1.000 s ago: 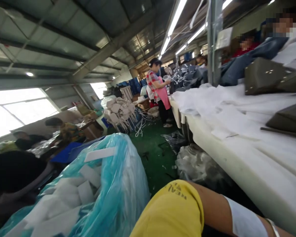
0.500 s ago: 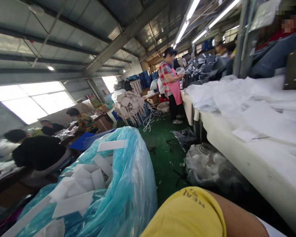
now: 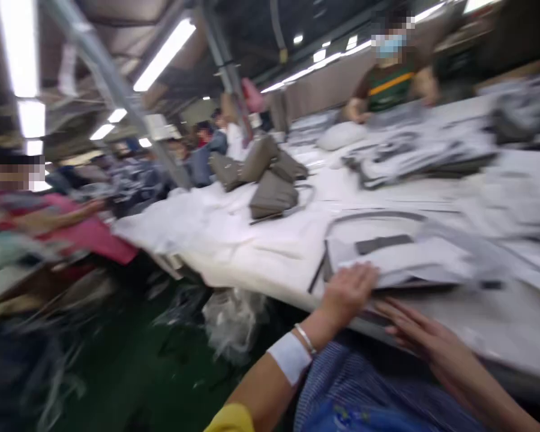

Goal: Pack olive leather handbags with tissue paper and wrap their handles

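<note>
A flat grey bag [image 3: 384, 242] with a curved handle lies on the white-covered table in front of me, partly under white and translucent sheeting [image 3: 418, 261]. My left hand [image 3: 348, 293] rests at the bag's near left corner, its fingers laid over the edge and somewhat blurred. Just below the bag's near edge is my right hand [image 3: 420, 333], fingers stretched out and nothing seen in them. Whether it touches the bag, I cannot tell. A white band and a bracelet circle my left wrist.
Finished-looking grey-brown bags [image 3: 274, 192] stand further left on the table [image 3: 252, 264]. Across it, a masked co-worker [image 3: 389, 87] handles material. More grey pieces [image 3: 414, 153] lie between us. Clear plastic [image 3: 234, 321] sits beneath the table; a co-worker in a pink apron [image 3: 90, 231] stands left.
My view has swung right, from the aisle and the blue plastic sack of white pieces to the table. Both my hands now show, at the grey bag.
</note>
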`<state>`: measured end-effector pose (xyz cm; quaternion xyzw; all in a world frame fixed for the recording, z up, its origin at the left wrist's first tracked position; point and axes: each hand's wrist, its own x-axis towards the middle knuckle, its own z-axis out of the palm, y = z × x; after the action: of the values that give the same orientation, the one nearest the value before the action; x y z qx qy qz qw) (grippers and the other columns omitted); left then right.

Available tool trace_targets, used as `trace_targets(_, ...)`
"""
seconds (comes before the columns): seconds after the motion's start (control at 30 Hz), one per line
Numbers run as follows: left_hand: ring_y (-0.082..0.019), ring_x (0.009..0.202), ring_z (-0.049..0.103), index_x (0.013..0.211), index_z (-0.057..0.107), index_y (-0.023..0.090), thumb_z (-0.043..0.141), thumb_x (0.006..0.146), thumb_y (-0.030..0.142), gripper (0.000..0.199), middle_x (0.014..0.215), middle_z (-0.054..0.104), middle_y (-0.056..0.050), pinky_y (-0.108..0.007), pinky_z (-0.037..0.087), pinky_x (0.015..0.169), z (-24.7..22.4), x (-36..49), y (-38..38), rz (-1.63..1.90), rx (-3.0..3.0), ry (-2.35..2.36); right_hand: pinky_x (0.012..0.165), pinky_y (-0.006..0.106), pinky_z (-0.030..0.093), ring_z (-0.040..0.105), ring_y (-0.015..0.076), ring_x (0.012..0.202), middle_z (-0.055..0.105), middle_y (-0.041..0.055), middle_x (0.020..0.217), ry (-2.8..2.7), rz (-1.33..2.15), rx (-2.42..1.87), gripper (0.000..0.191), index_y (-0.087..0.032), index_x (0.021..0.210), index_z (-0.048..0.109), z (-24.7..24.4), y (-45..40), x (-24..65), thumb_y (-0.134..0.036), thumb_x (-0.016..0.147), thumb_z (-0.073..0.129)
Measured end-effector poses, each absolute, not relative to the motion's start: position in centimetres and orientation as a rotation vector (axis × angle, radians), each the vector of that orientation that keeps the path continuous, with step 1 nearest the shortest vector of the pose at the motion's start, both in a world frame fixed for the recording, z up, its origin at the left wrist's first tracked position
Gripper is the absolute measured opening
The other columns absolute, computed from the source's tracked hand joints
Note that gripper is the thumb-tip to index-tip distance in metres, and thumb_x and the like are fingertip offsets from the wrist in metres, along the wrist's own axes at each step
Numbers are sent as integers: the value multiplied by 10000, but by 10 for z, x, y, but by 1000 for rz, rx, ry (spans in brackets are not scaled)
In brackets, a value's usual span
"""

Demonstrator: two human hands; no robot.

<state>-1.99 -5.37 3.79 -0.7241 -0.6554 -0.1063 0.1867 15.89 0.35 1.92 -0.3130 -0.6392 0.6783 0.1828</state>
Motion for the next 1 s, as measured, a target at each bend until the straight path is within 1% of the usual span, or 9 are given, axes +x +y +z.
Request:
trace_targets(0.07,-217,1317,507,1430,445,149,396,954,131,479,1445,524,-92,-372,436,1088,30,-24,-40,-430,-2040,-1846,803,401,578,705,264,861,740,102,1067,-2092,1685,-877,402,-248,1167,700,29,12,180,-510,894,565)
trace_targets(0.13,-221,1341,480,1457,404,152,452,919,98,543,1470,492,-105,-379,406,1116,23,-33,-27,-549,-2040,-1833,916,389,539,700,253,959,743,67,1086,-2335,1308,-806,338,-264,1170,707,37,31,201,-425,925,537)
trace_targets(0.2,-223,1358,459,1484,358,159,487,906,97,596,1481,479,-107,-370,395,1124,20,-38,-23,-623,-2031,-1822,952,376,520,683,242,1026,735,57,1118,-2446,890,-860,312,-265,1165,706,43,54,230,-355,945,505)
trace_targets(0.3,-231,1350,468,1519,288,179,498,910,110,648,1486,474,-103,-372,401,1119,20,-39,-28,-658,-2014,-1795,986,377,497,649,243,1095,710,82,1170,-2448,339,-1070,299,-232,1165,692,44,90,283,-290,945,498)
trace_targets(0.4,-240,1333,488,1537,247,199,503,910,120,682,1482,480,-96,-381,411,1111,20,-38,-32,-666,-1985,-1791,1007,411,476,606,281,1154,668,129,1238,-2409,-21,-1280,339,-182,1223,651,37,124,323,-298,927,534)
trace_targets(0.57,-249,1325,497,1548,217,225,498,901,101,716,1488,473,-90,-390,434,1089,19,-37,-29,-684,-1992,-1780,906,391,494,585,292,1101,680,127,1191,-2446,-211,-1480,364,-164,1256,613,24,149,335,-305,931,532)
trace_targets(0.77,-256,1313,509,1555,192,237,502,912,112,725,1481,481,-91,-396,437,1084,20,-36,-30,-697,-1978,-1783,721,291,451,631,239,975,724,87,1024,-2424,-250,-1664,215,-231,1083,679,35,150,324,-305,931,546)
trace_targets(0.87,-250,1324,496,1555,191,244,498,917,104,721,1491,470,-82,-391,431,1089,20,-36,-29,-695,-1984,-1793,646,271,414,664,227,854,730,89,961,-2403,-256,-1786,250,-238,1101,679,46,152,323,-363,930,546)
trace_targets(1.0,-246,1321,499,1551,204,245,505,925,118,706,1497,462,-77,-389,435,1086,19,-37,-29,-701,-1984,-1805,636,288,419,678,241,797,737,100,861,-2448,-244,-1795,327,-221,930,734,60,155,322,-421,955,477)
